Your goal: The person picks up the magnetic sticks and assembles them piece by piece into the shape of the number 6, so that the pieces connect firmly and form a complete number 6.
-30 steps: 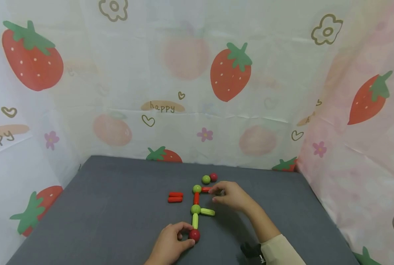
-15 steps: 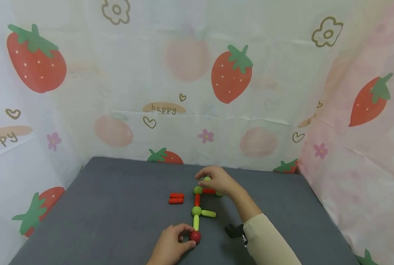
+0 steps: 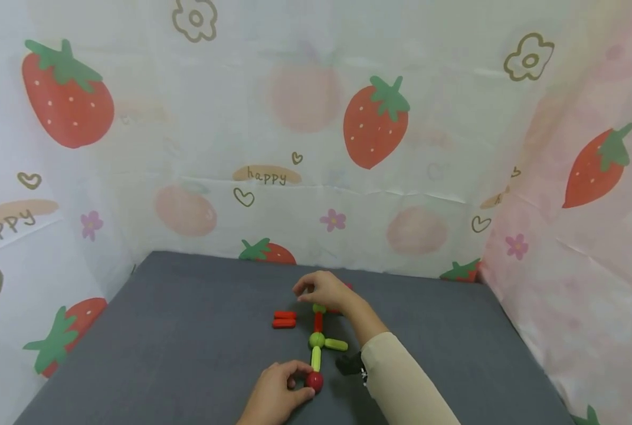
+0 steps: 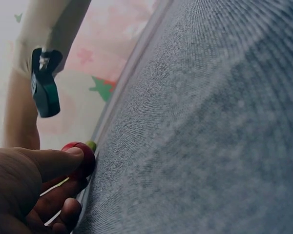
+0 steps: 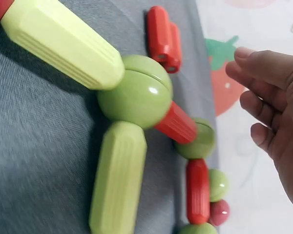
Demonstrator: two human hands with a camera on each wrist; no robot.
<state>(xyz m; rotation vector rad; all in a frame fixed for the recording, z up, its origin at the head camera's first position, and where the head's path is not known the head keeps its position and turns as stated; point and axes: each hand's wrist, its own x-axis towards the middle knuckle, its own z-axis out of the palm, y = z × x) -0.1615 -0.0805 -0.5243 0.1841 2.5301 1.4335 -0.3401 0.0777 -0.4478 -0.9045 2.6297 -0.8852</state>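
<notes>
My left hand (image 3: 275, 389) pinches a red ball (image 3: 314, 382) between thumb and fingers, at the near end of a ball-and-stick magnetic building toy on the table. From that ball a light green stick (image 3: 316, 359) runs to a green ball (image 3: 317, 340). Another light green stick (image 3: 336, 344) juts right, and a red stick (image 3: 318, 322) leads to a farther green ball (image 5: 198, 139). A red stick (image 5: 198, 190) continues to another green ball (image 5: 198, 229). My right hand (image 3: 326, 290) hovers over the far end, fingers loosely bent and holding nothing.
Two loose red sticks (image 3: 285, 319) lie side by side left of the structure. A loose green ball (image 5: 218, 184) and a red ball (image 5: 219, 212) sit behind it. Strawberry-print cloth (image 3: 273, 118) hangs around the grey table (image 3: 204, 354).
My right hand has left the far red stick, where a green ball now sits at its end, and has swung back and left over the structure. The left hand keeps its pinch.
</notes>
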